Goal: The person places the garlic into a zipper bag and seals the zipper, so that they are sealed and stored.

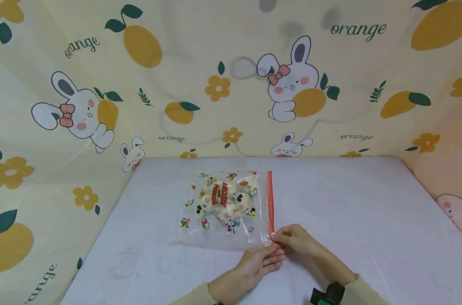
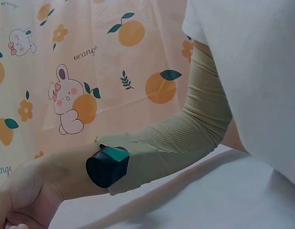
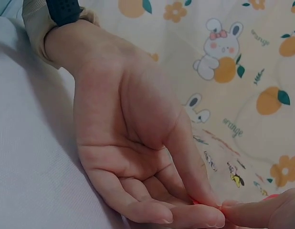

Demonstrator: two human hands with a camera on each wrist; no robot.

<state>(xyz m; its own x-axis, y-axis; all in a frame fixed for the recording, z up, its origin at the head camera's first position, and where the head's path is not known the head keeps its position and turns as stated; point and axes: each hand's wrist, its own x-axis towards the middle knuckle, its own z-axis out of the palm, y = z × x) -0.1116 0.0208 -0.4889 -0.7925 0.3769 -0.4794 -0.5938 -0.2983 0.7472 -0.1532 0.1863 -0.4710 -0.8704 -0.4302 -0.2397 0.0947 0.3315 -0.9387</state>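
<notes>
A clear zip bag (image 1: 219, 235) printed with cartoon characters lies flat on the table, its red zip strip (image 1: 270, 199) along the right side. Pale, rounded contents show through the print; their kind cannot be made out. At the strip's lower end, my left hand (image 1: 253, 267) pinches the bag's corner between thumb and forefinger, palm turned toward the right. Just above it my right hand (image 1: 297, 240) pinches the red strip. In the right wrist view the left hand (image 3: 133, 129) and a right fingertip (image 3: 252, 213) meet at the red edge. The left wrist view shows part of my right hand (image 2: 28, 195).
The white table (image 1: 341, 203) extends around the bag. Behind it and at the sides hangs a cream curtain (image 1: 200, 55) with rabbits and oranges. A black camera (image 1: 327, 294) is worn on the right wrist, over a beige sleeve (image 1: 362, 292).
</notes>
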